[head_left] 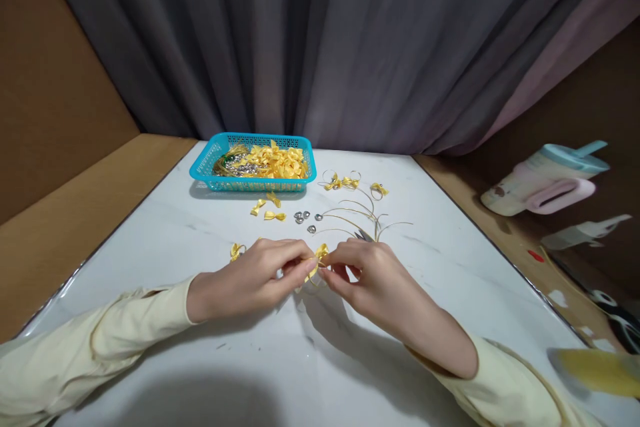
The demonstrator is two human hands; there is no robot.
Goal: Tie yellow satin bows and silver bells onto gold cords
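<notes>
Above the white marble-patterned table, a shiny yellow ribbon bow with a looped thin gold cord sits between both hands. Slack fingers could let the springy cord slip free. The left hand has its grip closed, pinching the bow; the right hand seems to pinch the cord beside it, fingertips nearly meeting.

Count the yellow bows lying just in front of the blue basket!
3: one bow nearest the basket, another bow at left, a third bow below. None look hidden.
</notes>
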